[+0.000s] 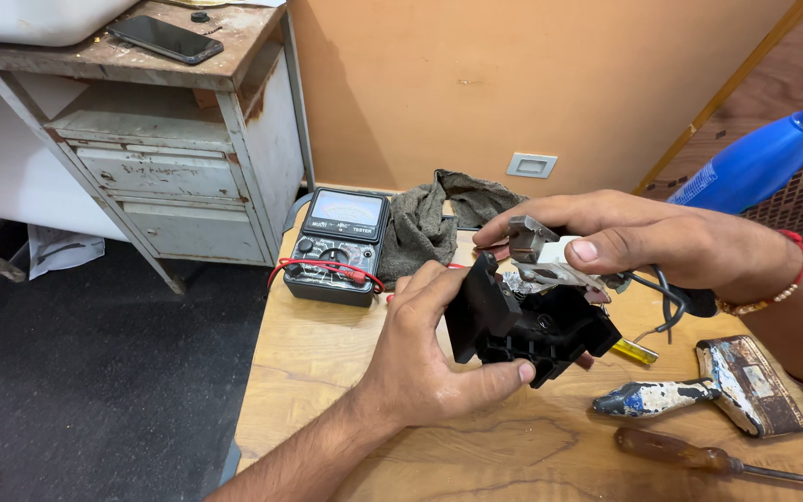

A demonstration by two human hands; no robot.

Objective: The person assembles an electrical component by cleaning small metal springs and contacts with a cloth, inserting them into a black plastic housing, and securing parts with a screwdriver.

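My left hand [425, 349] grips a black plastic housing [532, 325] from below and behind, thumb along its lower edge. My right hand [648, 244] pinches a small white and metal switch part [541, 253] at the top of the housing, thumb on the white piece. Black wires [664, 296] trail from the part toward my right wrist. Both hands hover over a wooden table [327, 363].
An analog multimeter [338, 244] with red leads sits at the table's far left, a grey rag [439, 218] behind it. A paint-stained scraper [717, 383], a wooden-handled screwdriver [699, 457] and a yellow-handled tool [634, 351] lie right. Blue spray bottle [759, 160] far right. Metal cabinet [178, 167] with phone [165, 39].
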